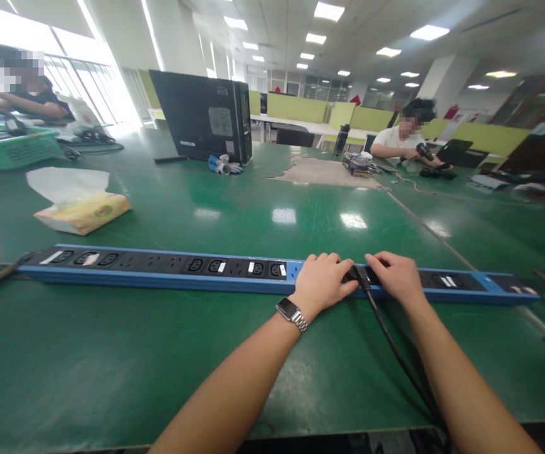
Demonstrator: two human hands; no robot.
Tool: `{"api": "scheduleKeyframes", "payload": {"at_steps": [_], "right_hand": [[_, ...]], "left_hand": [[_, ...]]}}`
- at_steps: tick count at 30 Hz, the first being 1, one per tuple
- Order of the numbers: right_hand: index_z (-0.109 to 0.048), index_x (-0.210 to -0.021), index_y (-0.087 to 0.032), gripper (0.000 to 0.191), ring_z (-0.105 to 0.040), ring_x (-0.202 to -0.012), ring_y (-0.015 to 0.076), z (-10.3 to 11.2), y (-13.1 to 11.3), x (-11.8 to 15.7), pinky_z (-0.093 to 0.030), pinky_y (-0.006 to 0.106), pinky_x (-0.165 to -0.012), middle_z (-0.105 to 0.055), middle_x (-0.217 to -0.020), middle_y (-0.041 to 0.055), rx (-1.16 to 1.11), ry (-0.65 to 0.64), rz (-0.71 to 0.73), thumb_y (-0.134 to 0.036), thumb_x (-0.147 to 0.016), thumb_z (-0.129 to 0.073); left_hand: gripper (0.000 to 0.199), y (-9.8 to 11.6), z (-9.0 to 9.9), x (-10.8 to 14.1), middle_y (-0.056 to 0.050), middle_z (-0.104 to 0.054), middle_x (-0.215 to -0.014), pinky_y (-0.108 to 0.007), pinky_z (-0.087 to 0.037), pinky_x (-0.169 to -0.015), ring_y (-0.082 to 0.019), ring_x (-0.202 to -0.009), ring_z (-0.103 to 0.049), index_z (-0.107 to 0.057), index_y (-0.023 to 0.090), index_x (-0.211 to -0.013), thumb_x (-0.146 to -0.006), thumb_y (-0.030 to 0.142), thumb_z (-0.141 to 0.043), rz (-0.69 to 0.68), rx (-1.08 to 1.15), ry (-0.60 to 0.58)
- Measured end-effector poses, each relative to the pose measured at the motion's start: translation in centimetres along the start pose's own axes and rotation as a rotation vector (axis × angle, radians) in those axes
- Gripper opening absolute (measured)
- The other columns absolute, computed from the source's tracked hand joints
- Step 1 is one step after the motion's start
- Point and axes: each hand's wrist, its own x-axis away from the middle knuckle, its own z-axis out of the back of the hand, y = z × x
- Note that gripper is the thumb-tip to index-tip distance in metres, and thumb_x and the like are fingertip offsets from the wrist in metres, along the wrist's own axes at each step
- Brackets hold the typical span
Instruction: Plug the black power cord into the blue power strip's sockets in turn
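A long blue power strip (239, 287) with a row of black sockets lies across the green table. My left hand (322, 280), with a watch on the wrist, rests over the strip right of its middle. Its thumb and index finger close on a black power plug (361, 276), which sits at the strip's sockets; whether it is fully seated I cannot tell. From the plug a black cord (390, 337) runs down toward the table's front edge. Just right of the plug, my right hand (400, 277) is wrapped over the strip, its fingertips partly hidden.
A tissue pack (86, 214) lies at the left, near a green basket (14, 151). Behind stand a black computer tower (201, 116) and blue-and-white gloves (225, 165). Two people (398, 139) sit across the table, left and right. A bottle (342, 140) stands farther back.
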Motion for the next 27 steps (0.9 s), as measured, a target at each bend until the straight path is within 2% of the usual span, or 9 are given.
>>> {"api": "scheduleKeyframes", "payload": {"at_steps": [13, 27], "right_hand": [[-0.073, -0.076, -0.021, 0.042, -0.063, -0.072, 0.0203, 0.12, -0.20, 0.03, -0.040, 0.029, -0.066, -0.071, -0.074, 0.0039, 0.000, 0.000, -0.017, -0.056, -0.084, -0.050], [-0.073, -0.076, -0.021, 0.044, -0.062, -0.069, 0.0194, 0.06, -0.01, 0.00, -0.039, 0.029, -0.065, -0.070, -0.071, 0.0036, -0.008, -0.005, -0.008, -0.057, -0.084, -0.050]], "left_hand": [[0.035, -0.06, -0.12, -0.08, -0.005, -0.065, -0.100, -0.037, -0.044, -0.078, -0.023, -0.095, -0.060, -0.063, 0.022, -0.104, -0.090, 0.052, -0.051, 0.004, -0.004, -0.008], [0.035, 0.06, 0.04, -0.10, -0.005, -0.065, -0.100, -0.037, -0.044, -0.079, -0.023, -0.095, -0.060, -0.064, 0.022, -0.103, -0.091, 0.051, -0.050, 0.007, -0.007, -0.013]]}}
